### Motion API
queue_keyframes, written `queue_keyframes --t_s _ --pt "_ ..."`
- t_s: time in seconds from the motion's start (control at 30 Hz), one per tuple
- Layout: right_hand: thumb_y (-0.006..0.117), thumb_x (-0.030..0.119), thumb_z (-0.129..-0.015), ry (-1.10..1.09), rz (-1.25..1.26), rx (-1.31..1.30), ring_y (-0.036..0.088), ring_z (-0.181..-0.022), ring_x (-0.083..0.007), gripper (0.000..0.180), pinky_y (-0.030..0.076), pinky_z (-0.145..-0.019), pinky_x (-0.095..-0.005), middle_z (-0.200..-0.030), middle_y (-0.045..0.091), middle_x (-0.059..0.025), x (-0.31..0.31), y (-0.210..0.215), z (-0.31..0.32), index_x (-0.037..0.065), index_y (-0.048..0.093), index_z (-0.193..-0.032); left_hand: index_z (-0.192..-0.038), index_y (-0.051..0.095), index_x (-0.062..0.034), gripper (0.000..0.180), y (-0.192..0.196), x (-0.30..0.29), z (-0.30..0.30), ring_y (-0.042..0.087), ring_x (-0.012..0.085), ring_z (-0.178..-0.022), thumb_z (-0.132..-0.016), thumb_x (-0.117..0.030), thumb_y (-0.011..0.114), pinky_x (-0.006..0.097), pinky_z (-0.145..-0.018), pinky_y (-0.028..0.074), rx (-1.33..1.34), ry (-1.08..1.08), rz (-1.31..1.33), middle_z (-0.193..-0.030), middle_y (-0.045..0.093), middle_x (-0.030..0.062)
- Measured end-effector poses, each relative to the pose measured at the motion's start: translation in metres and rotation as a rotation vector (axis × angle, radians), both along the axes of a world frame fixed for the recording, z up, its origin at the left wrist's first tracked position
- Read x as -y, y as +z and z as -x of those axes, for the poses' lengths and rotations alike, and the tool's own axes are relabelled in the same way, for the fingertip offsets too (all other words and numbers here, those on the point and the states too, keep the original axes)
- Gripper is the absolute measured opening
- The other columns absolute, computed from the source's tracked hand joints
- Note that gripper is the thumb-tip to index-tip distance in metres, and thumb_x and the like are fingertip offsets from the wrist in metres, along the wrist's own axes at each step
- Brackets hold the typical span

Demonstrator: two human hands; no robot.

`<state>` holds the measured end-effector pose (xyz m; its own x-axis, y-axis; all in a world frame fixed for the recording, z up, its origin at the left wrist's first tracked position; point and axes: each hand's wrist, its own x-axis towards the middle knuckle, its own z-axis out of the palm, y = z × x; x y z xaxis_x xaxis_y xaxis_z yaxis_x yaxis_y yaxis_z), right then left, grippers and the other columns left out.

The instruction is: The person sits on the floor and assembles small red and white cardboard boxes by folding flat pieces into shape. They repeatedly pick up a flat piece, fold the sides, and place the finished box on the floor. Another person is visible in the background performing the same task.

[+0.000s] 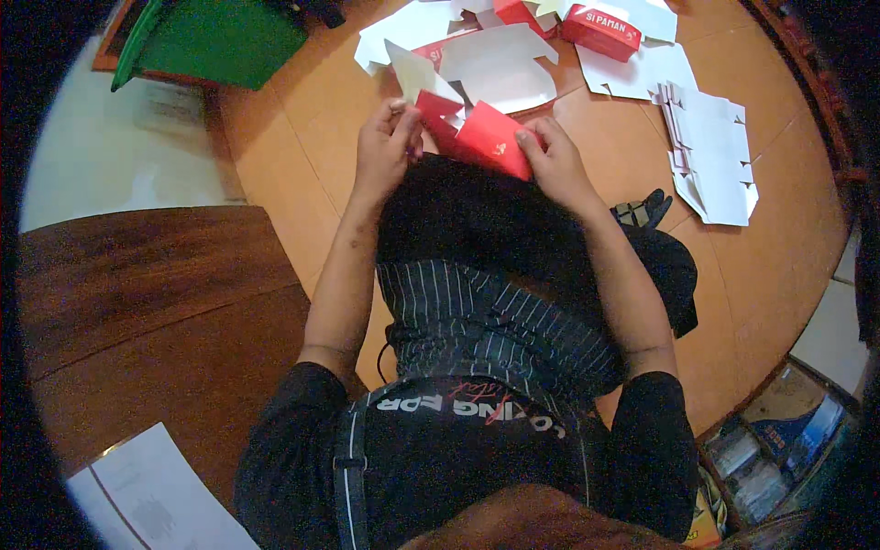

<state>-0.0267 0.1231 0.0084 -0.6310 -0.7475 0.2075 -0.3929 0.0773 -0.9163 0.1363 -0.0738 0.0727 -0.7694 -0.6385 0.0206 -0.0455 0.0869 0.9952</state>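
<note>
A red cardboard box [495, 140], partly folded with white inner flaps, is held between my two hands above my lap. My left hand [387, 147] pinches the box's left end, where a pale flap stands up. On the right side, my right hand [555, 160] grips the red panel with its thumb on top and its fingers behind. Just beyond the box lies a flat white box blank [504, 69] with red showing at its edge. The fingertips of my left hand are partly hidden.
A folded red box [600, 33] sits among more blanks at the far side. To the right, a stack of flat white blanks [710, 151] rests on the tiled floor [733, 302]. A green panel [215, 41] stands far left, brown wooden furniture [165, 293] nearer. Packages fill a container at lower right.
</note>
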Motion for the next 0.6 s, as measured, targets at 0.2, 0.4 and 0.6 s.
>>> queue_keyframes --t_s 0.2,0.4,0.6 --pt "0.058 0.024 -0.094 0.015 -0.119 0.002 0.058 -0.095 -0.0378 0.024 0.048 -0.082 -0.0441 -0.096 0.059 -0.022 0.0 0.016 -0.011 0.0 0.062 -0.091 -0.1 0.065 -0.003 0.014 -0.007 -0.018 -0.016 0.054 0.0099 -0.055 -0.097 -0.016 0.064 0.025 -0.05 0.043 0.027 -0.026 0.172 -0.067 0.059 -0.0002" --pt "0.063 0.019 -0.089 0.086 0.002 -0.195 0.056 -0.092 -0.0409 0.019 0.046 -0.083 -0.0468 -0.092 0.057 -0.0213 -0.003 0.036 -0.03 0.0 0.061 -0.086 -0.087 0.071 -0.005 0.019 0.013 -0.045 -0.007 0.065 0.0202 -0.06 -0.086 -0.024 0.074 0.033 -0.057 0.05 0.399 0.186 0.731 -0.07 0.068 0.0128" --pt "0.064 0.015 -0.088 0.045 -0.003 -0.198 0.055 -0.09 -0.0398 0.016 0.046 -0.081 -0.0471 -0.09 0.055 -0.0202 -0.003 0.033 -0.032 0.0 0.06 -0.084 -0.09 0.071 -0.0069 0.018 0.004 -0.052 -0.007 0.067 0.0261 -0.063 -0.088 -0.025 0.071 0.036 -0.059 0.052 0.285 0.056 0.726 -0.072 0.068 0.0137"
